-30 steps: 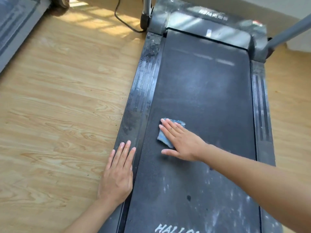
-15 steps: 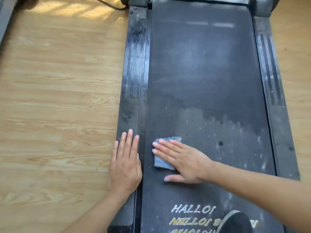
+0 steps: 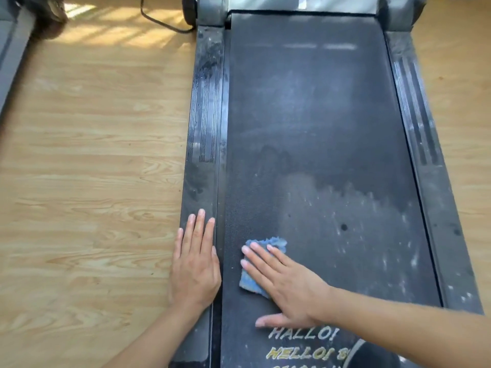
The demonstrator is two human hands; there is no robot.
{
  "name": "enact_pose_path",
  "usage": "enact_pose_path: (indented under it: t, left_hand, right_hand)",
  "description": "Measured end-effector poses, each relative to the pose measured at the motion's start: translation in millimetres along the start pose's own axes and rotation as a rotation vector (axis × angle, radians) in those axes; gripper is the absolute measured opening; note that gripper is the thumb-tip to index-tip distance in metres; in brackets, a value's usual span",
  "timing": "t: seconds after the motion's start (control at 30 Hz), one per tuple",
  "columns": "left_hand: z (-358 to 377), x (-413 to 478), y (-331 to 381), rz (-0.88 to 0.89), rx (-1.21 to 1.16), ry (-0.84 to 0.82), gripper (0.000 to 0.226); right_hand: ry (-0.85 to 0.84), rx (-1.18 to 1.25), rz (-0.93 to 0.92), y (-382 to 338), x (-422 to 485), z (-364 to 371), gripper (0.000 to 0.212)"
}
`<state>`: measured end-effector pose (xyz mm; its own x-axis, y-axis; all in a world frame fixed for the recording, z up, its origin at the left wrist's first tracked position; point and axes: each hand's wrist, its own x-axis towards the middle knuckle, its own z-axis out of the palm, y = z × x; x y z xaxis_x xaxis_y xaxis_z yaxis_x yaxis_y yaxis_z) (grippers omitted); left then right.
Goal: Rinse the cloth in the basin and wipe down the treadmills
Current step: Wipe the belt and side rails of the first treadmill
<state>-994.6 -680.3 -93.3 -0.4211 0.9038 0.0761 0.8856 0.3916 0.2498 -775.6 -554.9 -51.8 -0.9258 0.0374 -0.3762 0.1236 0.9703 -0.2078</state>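
A black treadmill belt (image 3: 313,123) runs up the middle of the view, dusty and streaked with white marks on its near right part. My right hand (image 3: 285,285) lies flat with straight fingers and presses a small blue cloth (image 3: 253,280) onto the belt near its left edge. My left hand (image 3: 195,261) rests flat on the treadmill's left side rail (image 3: 204,115), fingers straight. White and yellow lettering (image 3: 303,334) is printed on the belt just below my right hand. No basin is in view.
Wooden floor (image 3: 87,160) spreads to the left. A second treadmill's edge (image 3: 10,43) shows at the far left. A black cable (image 3: 159,21) lies on the floor by the motor cover (image 3: 300,2). The right side rail (image 3: 425,155) borders more floor.
My right hand has slid the cloth back along the belt towards me, and the printed lettering has come into view. My left hand has stayed flat on the left rail.
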Motion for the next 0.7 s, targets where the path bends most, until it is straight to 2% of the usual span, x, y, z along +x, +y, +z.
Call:
enact_pose_path:
  t: [0.07,0.2,0.3,0.4,0.5,0.57,0.63,0.7]
  left_hand:
    - [0,1,2,-0.015,0.002,-0.008,0.065]
    - [-1,2,3,-0.024,0.024,-0.030,0.064]
    - [-3,-2,2,-0.029,0.037,-0.040,0.063]
    - [-3,0,1,-0.020,0.035,-0.046,0.064]
    - [-2,3,2,-0.026,0.027,-0.047,0.064]
    - [-2,1,2,-0.029,0.023,-0.051,0.063]
    - [-2,-1,1,-0.026,0.026,-0.050,0.063]
    - [-4,-1,1,-0.025,0.025,-0.060,0.064]
  right_hand:
    - [0.043,-0.035,-0.016,34,10,-7,0.102]
    - [0.123,0.076,0.369,125,79,-59,0.107]
    - [0.130,0.125,0.451,153,109,-76,0.113]
    - [0.150,0.093,0.376,113,94,-57,0.121]
    - [0.095,0.085,0.142,20,49,-16,0.124]
    - [0.037,0.078,0.017,-29,20,8,0.116]
    - [0.059,0.064,-0.052,-35,9,19,0.105]
    - [0.100,0.039,-0.058,-6,20,11,0.099]
